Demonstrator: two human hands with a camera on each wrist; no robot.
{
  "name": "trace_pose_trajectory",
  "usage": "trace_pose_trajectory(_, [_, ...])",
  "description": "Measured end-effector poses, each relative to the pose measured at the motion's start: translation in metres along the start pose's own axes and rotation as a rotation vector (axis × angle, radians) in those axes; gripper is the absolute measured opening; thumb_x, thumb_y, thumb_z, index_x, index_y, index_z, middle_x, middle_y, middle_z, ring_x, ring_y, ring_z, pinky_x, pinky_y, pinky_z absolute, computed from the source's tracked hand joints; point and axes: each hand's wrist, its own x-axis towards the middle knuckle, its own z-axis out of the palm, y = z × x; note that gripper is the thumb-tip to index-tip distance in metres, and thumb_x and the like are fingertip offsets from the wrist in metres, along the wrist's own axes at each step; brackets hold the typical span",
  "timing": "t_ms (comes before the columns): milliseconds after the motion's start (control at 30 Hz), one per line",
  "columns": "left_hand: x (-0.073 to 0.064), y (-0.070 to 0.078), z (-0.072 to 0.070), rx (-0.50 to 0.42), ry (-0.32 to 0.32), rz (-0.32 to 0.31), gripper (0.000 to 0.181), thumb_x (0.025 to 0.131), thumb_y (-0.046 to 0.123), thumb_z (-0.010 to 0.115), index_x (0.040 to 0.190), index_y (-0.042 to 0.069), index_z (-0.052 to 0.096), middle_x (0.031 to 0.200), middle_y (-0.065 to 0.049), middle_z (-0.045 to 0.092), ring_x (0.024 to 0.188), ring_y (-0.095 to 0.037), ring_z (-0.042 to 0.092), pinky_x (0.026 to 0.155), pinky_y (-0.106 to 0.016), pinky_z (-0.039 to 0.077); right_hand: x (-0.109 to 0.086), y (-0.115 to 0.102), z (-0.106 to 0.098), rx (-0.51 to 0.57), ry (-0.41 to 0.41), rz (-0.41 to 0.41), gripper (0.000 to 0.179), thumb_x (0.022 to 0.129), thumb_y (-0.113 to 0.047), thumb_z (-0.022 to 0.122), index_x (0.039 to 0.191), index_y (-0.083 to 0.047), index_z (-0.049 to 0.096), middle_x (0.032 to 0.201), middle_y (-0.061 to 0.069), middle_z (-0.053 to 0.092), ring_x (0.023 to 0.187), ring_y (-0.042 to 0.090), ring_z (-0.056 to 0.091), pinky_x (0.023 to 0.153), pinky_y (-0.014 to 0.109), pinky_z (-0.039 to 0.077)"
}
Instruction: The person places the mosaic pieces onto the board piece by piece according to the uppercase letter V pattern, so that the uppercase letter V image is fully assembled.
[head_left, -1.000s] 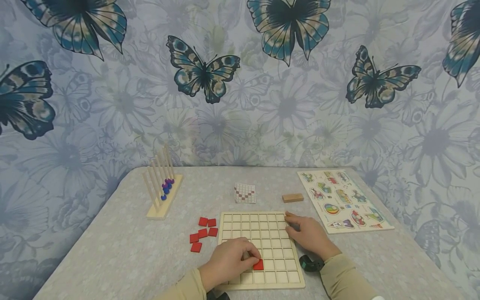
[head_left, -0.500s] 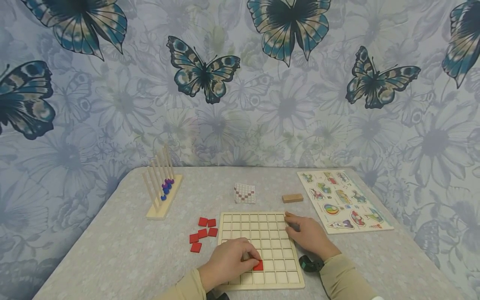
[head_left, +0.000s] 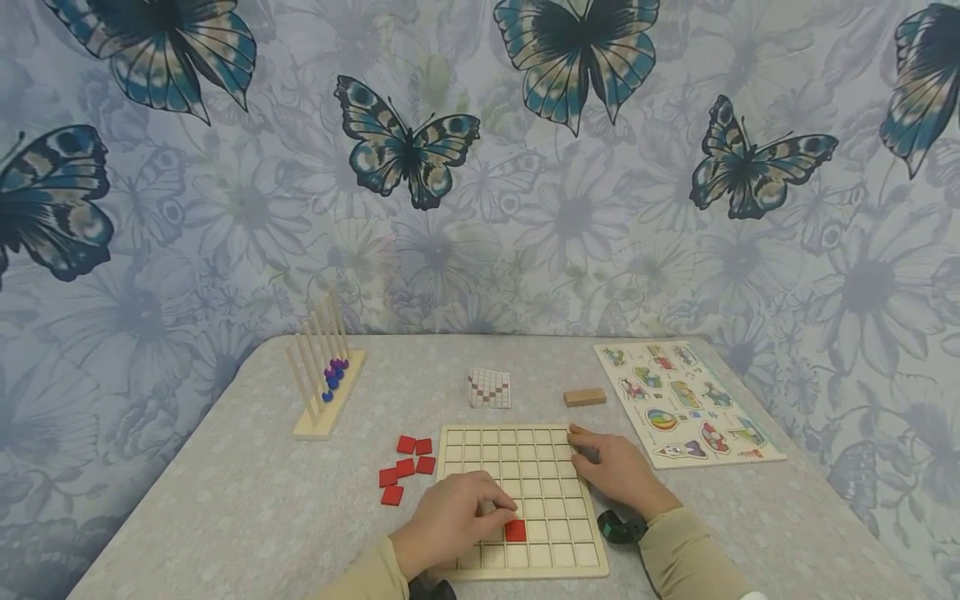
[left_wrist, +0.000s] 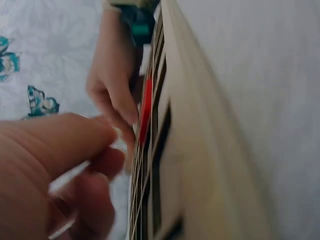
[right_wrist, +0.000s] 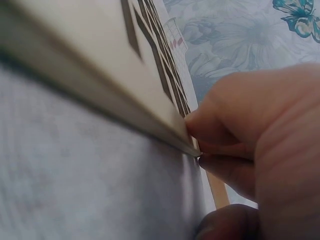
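- Peg stand (head_left: 311, 429): pale wood base, thin upright rods, rounded blue and purple beads (head_left: 332, 382) low on them.
- Loose tiles (head_left: 405, 468): six flat red squares on the counter (head_left: 225, 500), whose covering is pale with a faint mottled pattern.
- My left grip (head_left: 455, 510): finger and thumb curved, tips near each other, nothing between them. Half a second ago the tips were on the red tile; now they are just above it, clear.
- Card (head_left: 490, 388): white, printed grid with reddish squares.
- Red tile (head_left: 515, 531): lies in the board's second row from my edge, fourth cell from the right. Even red, square, straight edges; more of it shows than before. Fully seated or not, cannot tell.
- Gridded board (head_left: 540, 573): pale wood, smooth rim, shallow square cells with dark edges.
- Block (head_left: 584, 398): light brown wood, oblong.
- My right grip (head_left: 618, 471): finger and thumb pinch the board's far right corner, unchanged.
- Picture board (head_left: 651, 435): cream, flat, coloured figures.
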Motion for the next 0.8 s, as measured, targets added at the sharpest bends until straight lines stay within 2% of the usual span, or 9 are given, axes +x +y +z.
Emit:
trace_pose_trajectory(200, [-0.001, -0.011, -0.031, 0.010, 0.086, -0.096, 0.015, 0.095, 0.033, 0.075, 0.107, 0.027, 0.081, 0.106, 0.014, 0.073, 0.060, -0.002, 0.052, 0.049, -0.024, 0.042, 0.000, -0.001, 0.000, 0.005, -0.006, 0.014, 0.040, 0.096, -0.025, 0.070, 0.134, -0.011, 0.070, 0.147, -0.001, 0.060, 0.138, 0.031, 0.054, 0.109, 0.051, 0.045])
trace_pose_trajectory(333, [-0.005, -0.025, -0.051, 0.027, 0.158, -0.188, 0.016, 0.094, 0.026, 0.076, 0.109, 0.022, 0.081, 0.109, 0.008, 0.075, 0.066, -0.005, 0.055, 0.054, -0.026, 0.046, -0.001, -0.001, -0.002, -0.001, -0.010, 0.012, 0.040, 0.096, -0.023, 0.069, 0.134, -0.011, 0.069, 0.147, 0.000, 0.060, 0.138, 0.033, 0.054, 0.109, 0.052, 0.045])
trace_pose_trajectory(467, [-0.009, -0.040, -0.056, 0.052, 0.229, -0.305, 0.016, 0.091, 0.024, 0.080, 0.107, 0.022, 0.081, 0.106, 0.006, 0.076, 0.079, -0.008, 0.063, 0.061, -0.029, 0.050, -0.002, -0.002, -0.005, -0.004, -0.015, 0.013, 0.039, 0.097, -0.021, 0.068, 0.135, -0.010, 0.069, 0.148, 0.001, 0.059, 0.139, 0.034, 0.053, 0.110, 0.053, 0.044])
trace_pose_trajectory(567, [-0.012, -0.053, -0.055, 0.121, 0.259, -0.365, 0.020, 0.088, 0.023, 0.082, 0.108, 0.023, 0.080, 0.106, 0.005, 0.076, 0.085, -0.008, 0.064, 0.066, -0.031, 0.052, 0.000, -0.001, -0.005, 0.002, -0.023, 0.004, 0.040, 0.098, -0.021, 0.068, 0.136, -0.010, 0.068, 0.148, 0.002, 0.059, 0.139, 0.034, 0.052, 0.111, 0.053, 0.044])
trace_pose_trajectory(633, [-0.014, -0.059, -0.055, 0.166, 0.254, -0.375, 0.024, 0.087, 0.024, 0.083, 0.110, 0.024, 0.079, 0.108, 0.005, 0.075, 0.084, -0.009, 0.064, 0.067, -0.033, 0.052, 0.000, -0.002, -0.004, 0.006, -0.027, 0.002, 0.040, 0.098, -0.021, 0.068, 0.136, -0.010, 0.068, 0.149, 0.001, 0.058, 0.140, 0.034, 0.051, 0.111, 0.053, 0.043])
trace_pose_trajectory(800, [-0.019, -0.066, -0.057, 0.260, 0.226, -0.316, 0.029, 0.085, 0.024, 0.085, 0.113, 0.024, 0.078, 0.112, 0.004, 0.074, 0.092, -0.012, 0.067, 0.075, -0.039, 0.056, 0.000, -0.003, -0.001, 0.029, -0.034, 0.022, 0.041, 0.097, -0.022, 0.068, 0.136, -0.010, 0.068, 0.150, 0.000, 0.057, 0.141, 0.034, 0.050, 0.112, 0.053, 0.041])
